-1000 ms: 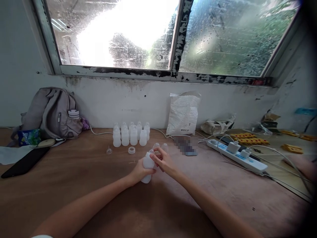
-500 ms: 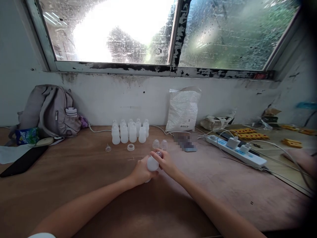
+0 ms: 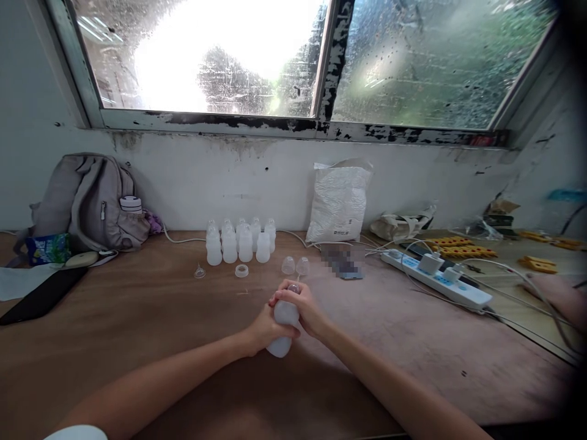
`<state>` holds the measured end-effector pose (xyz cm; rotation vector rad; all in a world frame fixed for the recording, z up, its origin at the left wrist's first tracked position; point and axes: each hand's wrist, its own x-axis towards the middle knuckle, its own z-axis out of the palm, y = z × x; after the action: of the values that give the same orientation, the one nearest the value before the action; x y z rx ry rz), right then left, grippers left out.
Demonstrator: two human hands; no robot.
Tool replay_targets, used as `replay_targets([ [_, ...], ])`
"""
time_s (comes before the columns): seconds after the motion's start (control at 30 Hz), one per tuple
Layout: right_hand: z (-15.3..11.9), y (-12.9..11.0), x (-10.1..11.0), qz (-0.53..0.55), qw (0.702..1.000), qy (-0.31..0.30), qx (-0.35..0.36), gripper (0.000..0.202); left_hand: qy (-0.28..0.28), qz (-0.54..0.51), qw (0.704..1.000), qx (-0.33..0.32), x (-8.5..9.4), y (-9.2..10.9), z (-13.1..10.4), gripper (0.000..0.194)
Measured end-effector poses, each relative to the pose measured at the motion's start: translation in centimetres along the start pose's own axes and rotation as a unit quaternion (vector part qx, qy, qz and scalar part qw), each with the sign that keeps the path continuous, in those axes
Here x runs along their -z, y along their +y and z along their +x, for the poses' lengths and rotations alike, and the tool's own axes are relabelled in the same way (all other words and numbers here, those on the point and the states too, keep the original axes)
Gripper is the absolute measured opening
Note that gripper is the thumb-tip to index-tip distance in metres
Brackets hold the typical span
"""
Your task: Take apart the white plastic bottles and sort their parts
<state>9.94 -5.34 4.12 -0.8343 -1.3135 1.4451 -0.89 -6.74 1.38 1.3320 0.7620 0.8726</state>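
Gripping done two-handed: white baby bottle (image 3: 280, 348) is held tilted over the surface (image 3: 183, 324), body wrapped by fingers of the left hand (image 3: 263, 331), top clasped by fingers of the right hand (image 3: 312, 313). Two clear domed caps (image 3: 288, 265) are placed beyond; collar ring (image 3: 241, 275) and nipple (image 3: 199, 273) are set farther left.

Seeing a grimy window (image 3: 316, 67) across the top of the frame, getting blown-out glare (image 3: 174, 73) upper left, spotting scuffed white wall (image 3: 220, 177) mid-frame plus a brown tabletop (image 3: 147, 296) below.

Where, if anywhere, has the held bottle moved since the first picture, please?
Yes: relative to the resting ring, the bottle shifted right and lower in view.
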Motion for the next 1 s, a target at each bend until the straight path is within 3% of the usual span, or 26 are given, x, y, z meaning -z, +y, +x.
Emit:
replay_targets([
  [0.13, -0.2, 0.0, 0.1, 0.028, 0.999, 0.0, -0.021, 0.016, -0.036, -0.069, 0.995, 0.062, 0.0, 0.8, -0.4, 0.023],
  [0.47, -0.4, -1.1, 0.2, 0.012, 0.997, -0.049, -0.062, 0.017, -0.172, -0.203, 0.956, 0.127, 0.7, 0.7, -1.0, 0.025],
  [0.7, -0.7, -1.8, -0.6, 0.016, 0.996, -0.064, -0.053, 0.017, -0.252, -0.286, 0.912, 0.152, 0.8, 0.6, -1.0, 0.029],
  [1.0, -1.7, -3.1, -1.5, 0.013, 0.995, -0.091, -0.021, 0.011, -0.398, -0.359, 0.825, 0.18, 1.1, -0.5, -0.9, 0.031],
])
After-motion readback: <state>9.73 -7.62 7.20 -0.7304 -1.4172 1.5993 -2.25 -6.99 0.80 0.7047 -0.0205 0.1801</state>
